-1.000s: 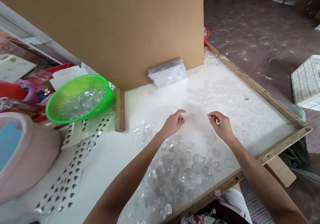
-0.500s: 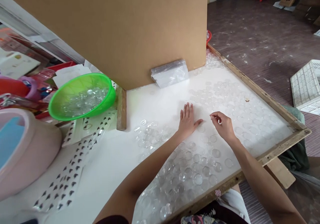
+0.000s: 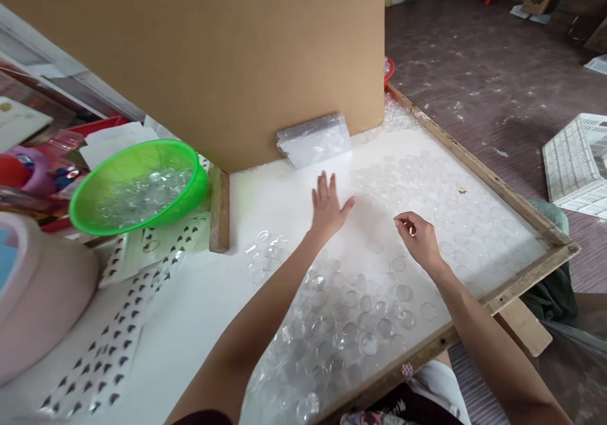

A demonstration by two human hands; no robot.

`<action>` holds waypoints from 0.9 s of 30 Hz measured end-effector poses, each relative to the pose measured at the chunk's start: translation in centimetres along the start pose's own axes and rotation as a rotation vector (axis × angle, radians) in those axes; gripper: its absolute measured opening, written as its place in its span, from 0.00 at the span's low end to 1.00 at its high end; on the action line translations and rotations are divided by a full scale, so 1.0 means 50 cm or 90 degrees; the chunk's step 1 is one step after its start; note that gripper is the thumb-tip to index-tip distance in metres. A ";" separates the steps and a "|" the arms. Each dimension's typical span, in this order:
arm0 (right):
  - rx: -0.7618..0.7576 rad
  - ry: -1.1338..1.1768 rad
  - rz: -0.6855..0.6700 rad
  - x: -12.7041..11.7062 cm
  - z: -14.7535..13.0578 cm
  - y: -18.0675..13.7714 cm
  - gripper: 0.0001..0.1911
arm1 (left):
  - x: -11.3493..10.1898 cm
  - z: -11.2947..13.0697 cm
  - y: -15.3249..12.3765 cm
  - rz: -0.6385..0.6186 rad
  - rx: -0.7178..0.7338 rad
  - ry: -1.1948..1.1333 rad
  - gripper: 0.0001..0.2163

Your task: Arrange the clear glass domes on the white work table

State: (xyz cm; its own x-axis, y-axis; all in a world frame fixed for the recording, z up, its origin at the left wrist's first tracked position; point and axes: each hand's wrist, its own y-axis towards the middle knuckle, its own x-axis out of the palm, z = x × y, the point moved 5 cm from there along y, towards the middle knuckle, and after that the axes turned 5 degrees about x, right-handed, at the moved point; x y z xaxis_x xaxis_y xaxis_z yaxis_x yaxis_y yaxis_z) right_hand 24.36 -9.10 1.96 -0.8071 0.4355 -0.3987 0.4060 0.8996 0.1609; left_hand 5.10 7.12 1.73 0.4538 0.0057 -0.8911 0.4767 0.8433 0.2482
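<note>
My left hand (image 3: pixel 329 210) is open over the white tabletop (image 3: pixel 265 200), fingers spread and nothing in them. Just beyond its fingertips lies a clear plastic bag stack (image 3: pixel 315 140), against the cardboard. My right hand (image 3: pixel 419 240) is closed, thumb and fingertips pinched together; whatever they hold, if anything, is too small to make out. Many clear round discs (image 3: pixel 368 343) lie loosely in front of my arms. More clear discs (image 3: pixel 462 222) spread over the board to the right of my right hand.
A tall cardboard sheet (image 3: pixel 265 52) stands at the back. At left are a green bowl (image 3: pixel 78 203) of clear pieces, a pink tub (image 3: pixel 52 305) and heart-patterned sheets (image 3: pixel 102 362). A wooden rim (image 3: pixel 488 181) edges the board. A white crate (image 3: pixel 569 159) sits on the floor.
My left hand has moved left and away from my right hand, lifting toward the plastic stack. My right hand keeps its pinch in nearly the same place. The view has shifted slightly.
</note>
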 end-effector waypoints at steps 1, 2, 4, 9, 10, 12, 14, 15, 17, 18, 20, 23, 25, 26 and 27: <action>-0.011 -0.009 -0.007 0.005 -0.002 -0.003 0.09 | -0.022 -0.023 -0.026 0.001 -0.011 -0.012 0.38; -0.026 -0.020 -0.019 0.012 -0.004 -0.006 0.08 | -0.040 -0.046 -0.054 -0.012 -0.023 -0.020 0.37; -0.064 -0.041 -0.057 0.033 -0.007 -0.015 0.07 | -0.069 -0.085 -0.112 -0.035 -0.037 -0.015 0.33; -0.151 -0.136 -0.144 0.087 -0.009 -0.037 0.07 | -0.071 -0.099 -0.191 -0.076 0.017 0.029 0.21; -0.163 -0.162 -0.163 0.095 -0.008 -0.040 0.06 | -0.060 -0.087 -0.191 -0.089 0.038 0.032 0.17; -0.183 -0.209 -0.215 0.108 -0.004 -0.046 0.06 | -0.038 -0.054 -0.182 -0.100 0.074 0.042 0.14; -0.195 -0.243 -0.256 0.115 0.002 -0.048 0.08 | -0.022 -0.014 -0.171 -0.097 0.105 0.047 0.13; -0.194 -0.257 -0.262 0.115 0.006 -0.047 0.08 | -0.016 0.006 -0.168 -0.099 0.124 0.042 0.14; -0.179 -0.277 -0.240 0.109 0.015 -0.040 0.09 | -0.012 0.037 -0.171 -0.115 0.169 0.022 0.14; -0.168 -0.282 -0.219 0.103 0.019 -0.035 0.09 | -0.014 0.043 -0.177 -0.123 0.183 0.013 0.15; -0.152 -0.280 -0.180 0.092 0.025 -0.026 0.09 | -0.027 0.028 -0.197 -0.118 0.162 0.021 0.17; -0.148 -0.250 -0.152 0.081 0.025 -0.021 0.07 | -0.056 -0.045 -0.243 -0.075 0.006 0.086 0.26; -0.148 -0.222 -0.155 0.079 0.022 -0.023 0.07 | -0.065 -0.090 -0.279 -0.071 -0.095 0.112 0.30; -0.149 -0.209 -0.160 0.080 0.020 -0.024 0.07 | -0.065 -0.102 -0.294 -0.078 -0.117 0.111 0.30; -0.149 -0.199 -0.168 0.081 0.018 -0.026 0.06 | -0.062 -0.105 -0.306 -0.086 -0.119 0.101 0.29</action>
State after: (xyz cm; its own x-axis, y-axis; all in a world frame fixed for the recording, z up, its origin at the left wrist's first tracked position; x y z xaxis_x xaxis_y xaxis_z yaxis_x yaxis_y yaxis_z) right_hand 20.94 -8.52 -0.69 -0.6873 0.1932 -0.7002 0.0682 0.9769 0.2026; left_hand -7.57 -2.98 -1.33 0.2646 -0.0413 -0.9635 0.3714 0.9264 0.0623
